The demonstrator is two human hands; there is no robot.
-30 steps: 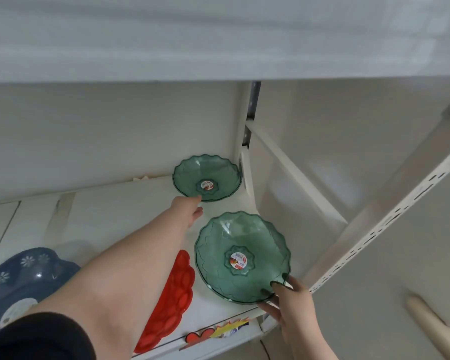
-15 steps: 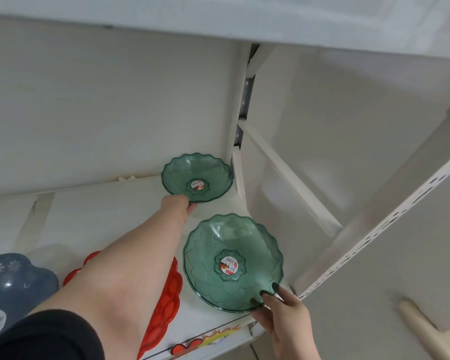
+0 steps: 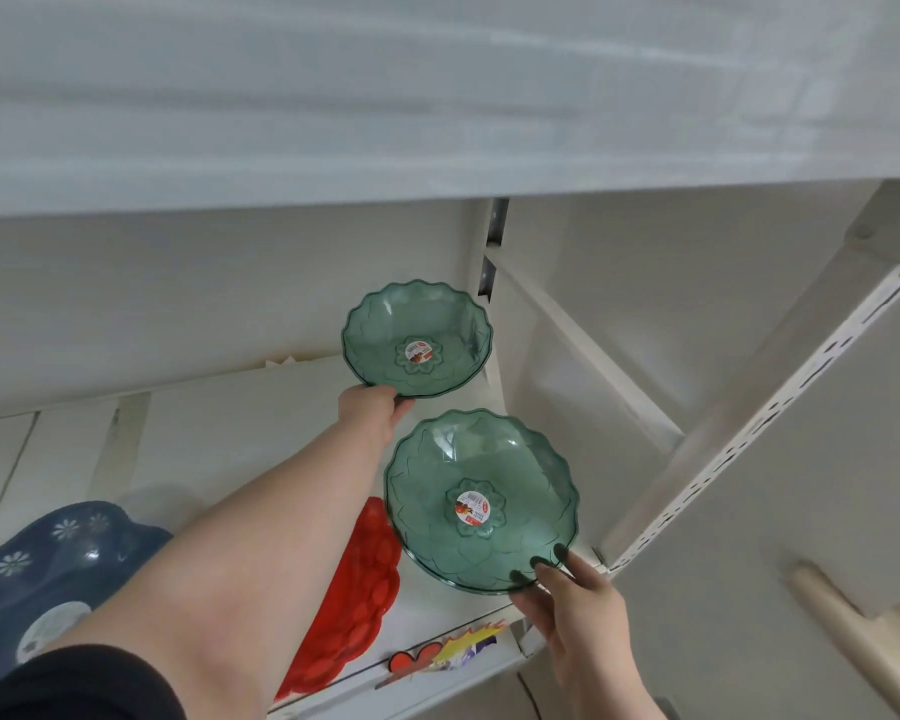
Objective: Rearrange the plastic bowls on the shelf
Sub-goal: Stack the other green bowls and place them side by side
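Your left hand [image 3: 372, 415] grips the near rim of the far green bowl [image 3: 417, 339], tilted up at the shelf's back corner; inside it just a round sticker. Your right hand [image 3: 572, 600] pinches the near edge of the bigger green bowl [image 3: 481, 498], fingertips [image 3: 541, 565] over the rim, sticker at its centre too. Left of that hand & under your left forearm lies a red dish [image 3: 357, 589]; further left, a navy bowl [image 3: 48, 558] w/ white flowers. All sit on a white shelf [image 3: 219, 433], w/ a slotted upright [image 3: 780, 407] right of your right hand.
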